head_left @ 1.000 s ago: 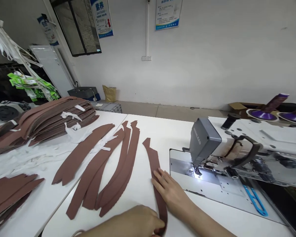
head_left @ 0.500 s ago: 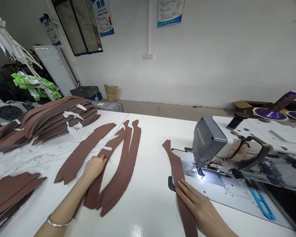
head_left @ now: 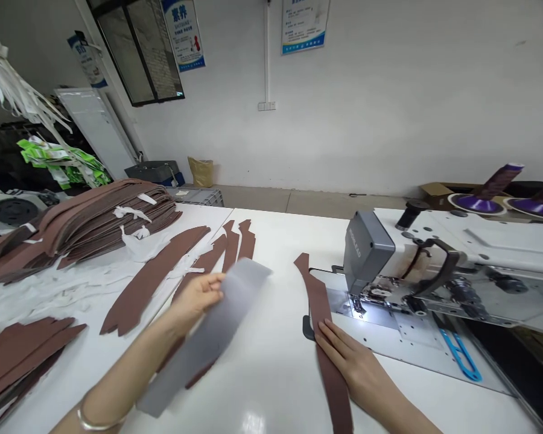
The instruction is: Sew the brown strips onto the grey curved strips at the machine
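Note:
My left hand (head_left: 190, 306) pinches the edge of a long material piece (head_left: 238, 304) and holds it above the table. Its grey side faces me, and motion blurs it a little. Partly hidden beneath it lie several brown pieces (head_left: 247, 241) with notched ends. My right hand (head_left: 355, 367) rests flat, fingers stretched out, on a long brown strip (head_left: 319, 298). That strip lies along the left edge of the sewing machine (head_left: 366, 250), whose lit needle area is just right of it.
A tall stack of brown pieces (head_left: 113, 214) stands at the left behind white scraps (head_left: 40, 289). Another brown pile (head_left: 22, 355) lies at the near left. A blue tool (head_left: 461, 355) rests on the machine bed, with purple thread cones (head_left: 493, 190) behind.
My left hand has lifted a piece from the row and moved it right, turning its grey side up. My right hand stays on its strip. The view has shifted slightly right.

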Demonstrator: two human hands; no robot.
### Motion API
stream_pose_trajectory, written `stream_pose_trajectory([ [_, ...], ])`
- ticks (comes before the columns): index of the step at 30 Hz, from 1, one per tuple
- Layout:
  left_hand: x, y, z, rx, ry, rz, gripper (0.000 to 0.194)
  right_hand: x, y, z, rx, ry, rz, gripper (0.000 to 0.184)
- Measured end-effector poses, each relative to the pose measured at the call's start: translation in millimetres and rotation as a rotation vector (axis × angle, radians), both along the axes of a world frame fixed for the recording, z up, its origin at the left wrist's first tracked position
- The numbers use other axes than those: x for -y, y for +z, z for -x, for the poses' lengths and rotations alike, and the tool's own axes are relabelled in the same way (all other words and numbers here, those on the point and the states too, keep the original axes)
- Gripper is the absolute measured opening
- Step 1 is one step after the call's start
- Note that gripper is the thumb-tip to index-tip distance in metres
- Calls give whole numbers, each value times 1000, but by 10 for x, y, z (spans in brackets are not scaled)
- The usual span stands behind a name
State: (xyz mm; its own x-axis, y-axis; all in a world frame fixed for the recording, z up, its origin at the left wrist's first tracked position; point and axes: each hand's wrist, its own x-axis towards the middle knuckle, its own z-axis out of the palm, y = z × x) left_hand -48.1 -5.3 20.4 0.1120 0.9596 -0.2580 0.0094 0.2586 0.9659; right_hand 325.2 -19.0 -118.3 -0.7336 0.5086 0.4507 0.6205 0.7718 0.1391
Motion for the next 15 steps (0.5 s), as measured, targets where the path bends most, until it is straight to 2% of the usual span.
stream_pose_trajectory([
  [2,137,-201,-322,40,-174,126,54,30,60,34,26,13,-3,50],
  [4,246,-412,-570,-182,-307,226,59,85,133,76,57,30,21,46],
  [5,286,-505,-671,-375,-354,201,62,116,163,97,69,38,35,44],
  [7,325,-645,-852,-809,-431,-23,62,171,197,135,84,60,44,41],
  [9,311,-726,-1049,-1124,-528,-304,60,214,191,161,87,76,16,40],
  [11,257,-760,-1288,-1291,-654,-460,58,261,168,181,94,61,-19,38],
  [13,172,-764,-1553,-1386,-752,-525,60,326,153,198,105,25,-44,37],
  [15,60,-750,-1800,-1478,-788,-571,62,409,158,209,130,-5,-49,38],
])
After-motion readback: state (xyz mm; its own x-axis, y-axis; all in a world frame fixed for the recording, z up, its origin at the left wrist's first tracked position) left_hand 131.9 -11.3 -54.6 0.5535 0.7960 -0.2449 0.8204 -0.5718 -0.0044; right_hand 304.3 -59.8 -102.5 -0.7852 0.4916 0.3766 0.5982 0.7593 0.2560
